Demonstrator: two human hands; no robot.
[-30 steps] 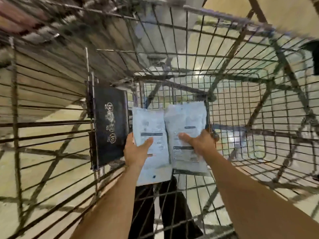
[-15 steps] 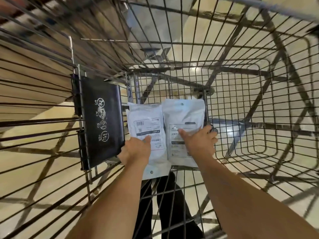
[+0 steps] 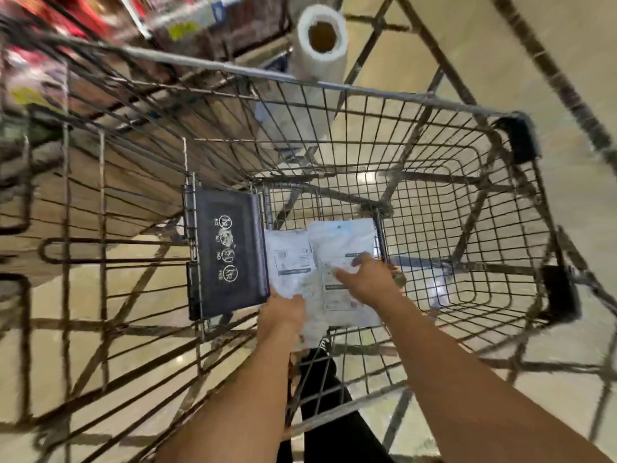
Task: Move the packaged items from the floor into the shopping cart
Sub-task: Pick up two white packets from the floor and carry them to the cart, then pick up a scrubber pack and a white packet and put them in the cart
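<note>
Shiny beige floor showed through the wire shopping cart (image 3: 467, 228) where two flat white plastic packets (image 3: 337, 248) lay, long axes toward 12 o'clock, left hand (image 3: 283, 312) gripping one's near edge, right hand (image 3: 370, 279) spread loosely on the other.

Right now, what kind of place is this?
Probably a shop or supermarket: a wire shopping cart, blurry shelves of colourful goods behind it, and a shiny tiled floor.

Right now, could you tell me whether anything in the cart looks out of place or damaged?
Nothing stands out: the two white packages lie flat, side by side in the shopping cart, under both hands.
</note>
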